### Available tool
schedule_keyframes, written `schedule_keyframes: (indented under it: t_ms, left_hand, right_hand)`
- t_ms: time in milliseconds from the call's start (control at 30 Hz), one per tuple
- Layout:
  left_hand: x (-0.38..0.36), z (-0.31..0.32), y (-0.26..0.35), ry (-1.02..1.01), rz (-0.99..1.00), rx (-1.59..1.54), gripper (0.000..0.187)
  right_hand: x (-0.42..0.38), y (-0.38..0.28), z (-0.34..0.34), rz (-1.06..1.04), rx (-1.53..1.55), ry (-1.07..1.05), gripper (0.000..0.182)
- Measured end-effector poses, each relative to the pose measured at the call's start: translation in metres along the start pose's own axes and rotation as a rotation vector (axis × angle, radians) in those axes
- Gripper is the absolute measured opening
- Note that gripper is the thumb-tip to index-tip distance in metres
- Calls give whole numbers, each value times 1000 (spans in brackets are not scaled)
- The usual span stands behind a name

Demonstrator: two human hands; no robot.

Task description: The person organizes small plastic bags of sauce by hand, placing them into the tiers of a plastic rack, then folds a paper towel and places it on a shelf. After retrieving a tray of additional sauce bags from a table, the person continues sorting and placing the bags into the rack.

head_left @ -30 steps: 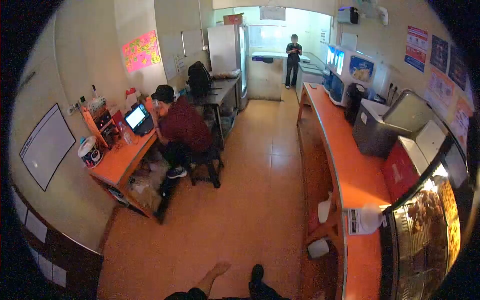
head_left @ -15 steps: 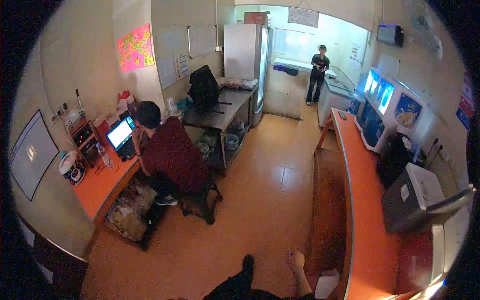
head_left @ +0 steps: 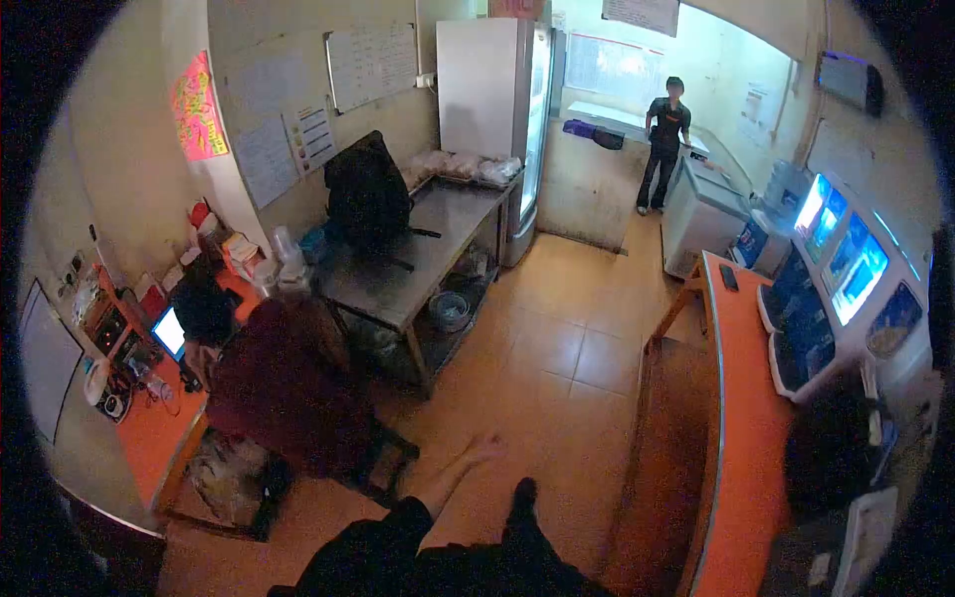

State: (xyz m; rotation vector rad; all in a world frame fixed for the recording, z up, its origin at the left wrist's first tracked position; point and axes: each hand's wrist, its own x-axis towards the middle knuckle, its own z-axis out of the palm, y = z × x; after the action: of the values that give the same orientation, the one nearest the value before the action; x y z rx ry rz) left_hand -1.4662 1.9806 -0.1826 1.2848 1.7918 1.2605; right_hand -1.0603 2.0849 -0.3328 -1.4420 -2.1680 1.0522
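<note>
left hand (head_left: 485, 445) hangs free, fingers loosely spread, empty | right hand out of view | nearby steel table (head_left: 398, 284): likely heavy, rigid, slick; grip the edge

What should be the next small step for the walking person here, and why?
Probably one step ahead, slightly right: the left hand hangs empty close to the seated person, and the tiled floor runs ahead beside the orange counter.
</note>
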Motion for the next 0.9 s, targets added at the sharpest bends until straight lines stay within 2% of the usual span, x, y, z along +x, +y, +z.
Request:
schedule_keyframes:
  t_ms: [67,200,267,333,367,400,433,467,500,533,567,600,667,700,733,767,800,833,867,900]
  left_hand:
    - [78,25,-92,-132,-310,85,45]
    - [167,-2,-91,-80,-440,5,48]
    - [208,-24,-116,48,-367,-245,48]
    - [242,-79,-45,207,-376,-302,47]
    - [274,-103,-63,185,-364,-183,45]
    - [304,-124,-83,158,-346,-64,43]
    - [333,-140,-92,232,-362,-203,37]
    - [368,-152,-98,300,-374,-340,32]
    - [406,-160,-99,297,-369,-342,32]
    - [439,-170,-101,386,-306,-468,25]
    - [470,-180,-104,474,-248,-592,18]
    - [506,-192,-106,500,-270,-518,12]
    - [574,-214,-99,518,-234,-438,13]
    - [610,-220,-97,541,-205,-368,16]
    - [654,-223,-115,597,-245,-486,21]
    - [692,-225,-136,596,-248,-503,21]
    - [725,-234,-129,598,-344,-579,25]
    - [754,-243,-126,602,-443,-644,30]
    - [780,-247,-130,607,-460,-637,30]
    - [811,-251,-137,632,-425,-709,34]
  right_hand:
    - [79,8,-28,44,79,-16,26]
    - [238,6,-20,127,288,-89,24]
    - [290,8,-12,195,378,-144,24]
    - [354,-1,-13,262,452,-174,23]
    - [423,133,37,299,487,-181,23]
    - [493,105,35,381,727,-345,18]
    - [512,-1,3,25,697,-248,17]
    - [561,-33,8,132,932,-200,17]
    - [601,-59,13,248,1171,-148,17]
    - [631,-90,10,253,1173,-142,17]
    - [646,-133,-6,97,823,-125,18]
    - [663,-165,-15,-54,472,-110,19]
    - [718,-90,37,-113,840,-265,32]
    - [735,-80,38,337,796,-233,18]
    - [734,-87,31,461,586,-355,24]
    - [756,-6,59,574,913,-568,30]
    - [761,64,84,556,1076,-534,25]
    - [752,76,79,436,1010,-680,25]
    - [751,32,72,311,951,-828,25]
    - [761,-21,62,321,960,-842,25]
